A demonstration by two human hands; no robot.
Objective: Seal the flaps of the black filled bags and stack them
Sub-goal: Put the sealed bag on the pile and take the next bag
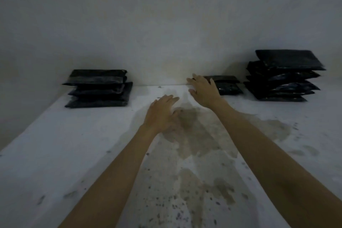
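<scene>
Reaching forward, right hand [202, 89]: fingers spread and straight, nothing grasped, fingertips at or just over the near end of a short pile of two black bags [226, 85]; actual contact not discernible in the dim light. Left hand [162, 113]: fingers loosely extended, holding nothing, low over the stained middle of the white tabletop [55, 144].

Task items: short pile at the back, against the wall [166, 24]. Tall stack [283, 77] just to its right, upper bags skewed and overhanging. Neater stack [98, 89] well apart at back left. Flap condition on any bag too dark to judge.

Risks, as judged:
- Glossy film likely slippery; a one-handed drag could slide the top bag off its mate.
- Elbow or wrist swinging right could nudge the leaning tall stack and topple it.
- Damp-looking patches and dark grit on the surface could foul a flap's seal.

Room and edges: wide bare centre between the piles for working. Left table edge runs diagonally, close to the left stack. Wall blocks any push backward.
</scene>
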